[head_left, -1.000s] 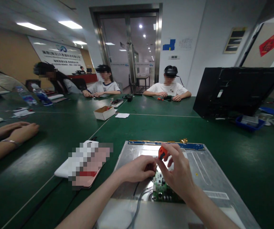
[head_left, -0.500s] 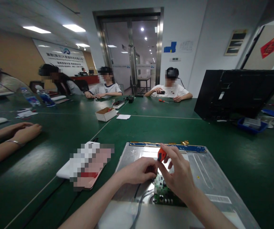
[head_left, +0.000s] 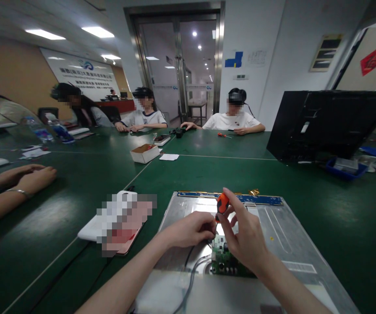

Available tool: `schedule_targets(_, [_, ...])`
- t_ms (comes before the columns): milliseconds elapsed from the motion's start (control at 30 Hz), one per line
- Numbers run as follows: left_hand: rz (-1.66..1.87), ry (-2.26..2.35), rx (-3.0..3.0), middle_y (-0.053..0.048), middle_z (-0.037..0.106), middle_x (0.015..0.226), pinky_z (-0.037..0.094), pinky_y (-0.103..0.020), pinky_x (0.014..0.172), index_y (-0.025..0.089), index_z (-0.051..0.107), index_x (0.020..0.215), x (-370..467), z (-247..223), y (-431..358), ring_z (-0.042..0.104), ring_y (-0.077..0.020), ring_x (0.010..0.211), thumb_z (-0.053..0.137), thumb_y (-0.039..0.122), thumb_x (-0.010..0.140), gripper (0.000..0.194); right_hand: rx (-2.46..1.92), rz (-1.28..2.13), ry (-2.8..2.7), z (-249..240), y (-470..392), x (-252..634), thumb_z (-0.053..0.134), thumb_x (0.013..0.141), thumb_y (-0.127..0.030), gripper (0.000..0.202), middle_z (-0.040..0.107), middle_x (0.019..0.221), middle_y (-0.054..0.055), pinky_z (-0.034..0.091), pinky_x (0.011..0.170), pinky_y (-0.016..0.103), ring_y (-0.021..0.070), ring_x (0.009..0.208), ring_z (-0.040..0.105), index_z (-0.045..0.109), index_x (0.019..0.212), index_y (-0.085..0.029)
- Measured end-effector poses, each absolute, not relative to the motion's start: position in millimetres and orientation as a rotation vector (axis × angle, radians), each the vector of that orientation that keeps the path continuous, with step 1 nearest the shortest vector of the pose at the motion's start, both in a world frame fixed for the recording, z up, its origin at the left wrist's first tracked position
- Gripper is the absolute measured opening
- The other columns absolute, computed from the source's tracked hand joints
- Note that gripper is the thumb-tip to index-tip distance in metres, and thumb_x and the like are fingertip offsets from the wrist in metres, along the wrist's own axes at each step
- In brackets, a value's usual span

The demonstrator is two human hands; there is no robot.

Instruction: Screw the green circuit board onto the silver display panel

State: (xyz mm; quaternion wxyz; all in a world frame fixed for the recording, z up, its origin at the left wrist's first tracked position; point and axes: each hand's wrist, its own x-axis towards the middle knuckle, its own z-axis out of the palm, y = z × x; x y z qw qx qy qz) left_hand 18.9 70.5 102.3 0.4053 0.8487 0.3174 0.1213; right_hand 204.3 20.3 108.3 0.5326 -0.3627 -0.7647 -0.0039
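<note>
My right hand (head_left: 245,231) grips a screwdriver (head_left: 222,204) by its short orange and black handle, which stands nearly upright. Its tip is hidden near the upper left corner of a green circuit board (head_left: 222,257). Beside the shaft, my left hand (head_left: 197,229) has its fingers pinched together; what they hold there cannot be made out. The board sits on a flat silver metal panel (head_left: 286,226), partly covered by my right hand. Grey cables (head_left: 191,283) run from the board's left side toward me. A narrow blue circuit strip (head_left: 266,200) lines the panel's far edge.
Left of the panel lie a white object (head_left: 91,226) and a pink one (head_left: 125,244), both blurred out. Another person's hands (head_left: 37,176) rest farther left. A small white box (head_left: 144,153) stands ahead, and a black monitor (head_left: 325,126) at the right. Several people sit across the green table.
The screwdriver handle shows more fully and more upright as my right fingers have shifted on it. My left hand stays put. Across the table, a person has reached toward a black object.
</note>
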Motion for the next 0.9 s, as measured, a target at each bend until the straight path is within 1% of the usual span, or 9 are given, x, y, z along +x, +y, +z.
schedule_targets(100, [0.308, 0.799, 2.144, -0.004, 0.068, 0.093, 0.047, -0.029, 0.076, 0.017, 0.061, 0.091, 19.0, 103.6, 70.3, 0.06, -0.0187, 0.084, 0.058, 0.011, 0.084, 0.009, -0.872, -0.025, -1.822, 108.8, 21.1, 203.6, 0.048, 0.097, -0.016, 0.058, 0.068, 0.09, 0.006, 0.052, 0.048, 0.027, 0.0139, 0.055, 0.059, 0.032, 0.152, -0.022])
schedule_targets(333, [0.319, 0.807, 2.166, -0.004, 0.067, 0.093, 0.047, -0.03, 0.077, 0.016, 0.062, 0.089, 18.2, 103.5, 70.8, 0.06, -0.0191, 0.085, 0.059, 0.012, 0.084, 0.007, -0.863, -0.064, -1.833, 111.1, 22.2, 202.9, 0.049, 0.098, -0.017, 0.056, 0.069, 0.095, 0.007, 0.051, 0.05, 0.027, 0.0172, 0.066, 0.064, 0.033, 0.151, -0.025])
schedule_targets(467, [0.317, 0.768, 2.142, -0.006, 0.068, 0.093, 0.046, -0.029, 0.075, 0.015, 0.062, 0.092, 18.4, 102.8, 71.3, 0.061, -0.0193, 0.084, 0.058, 0.01, 0.085, 0.009, -0.887, -0.041, -1.837, 110.0, 21.3, 204.0, 0.049, 0.097, -0.017, 0.059, 0.068, 0.086, 0.005, 0.049, 0.049, 0.027, 0.0156, 0.058, 0.06, 0.03, 0.153, -0.022])
schedule_targets(600, [0.331, 0.758, 2.142, -0.005, 0.069, 0.095, 0.047, -0.029, 0.077, 0.016, 0.063, 0.093, 18.5, 101.8, 71.3, 0.062, -0.0191, 0.085, 0.058, 0.009, 0.085, 0.012, -0.898, -0.041, -1.825, 108.8, 20.5, 204.2, 0.049, 0.096, -0.018, 0.058, 0.068, 0.087, 0.005, 0.048, 0.046, 0.025, 0.0134, 0.053, 0.057, 0.032, 0.151, -0.021])
schedule_targets(767, [0.332, 0.788, 2.148, -0.004, 0.067, 0.092, 0.048, -0.03, 0.078, 0.016, 0.062, 0.09, 17.9, 101.1, 71.1, 0.061, -0.0189, 0.085, 0.059, 0.008, 0.083, 0.011, -0.904, -0.059, -1.818, 109.5, 21.1, 204.0, 0.051, 0.096, -0.018, 0.055, 0.07, 0.091, 0.006, 0.05, 0.05, 0.026, 0.0164, 0.063, 0.064, 0.034, 0.149, -0.023])
schedule_targets(900, [0.327, 0.788, 2.137, -0.003, 0.067, 0.09, 0.048, -0.029, 0.077, 0.016, 0.062, 0.089, 17.8, 101.2, 71.5, 0.061, -0.0182, 0.082, 0.059, 0.009, 0.082, 0.01, -0.891, -0.045, -1.85, 110.4, 21.2, 204.9, 0.049, 0.097, -0.017, 0.058, 0.07, 0.087, 0.005, 0.049, 0.05, 0.027, 0.0169, 0.062, 0.064, 0.031, 0.152, -0.023])
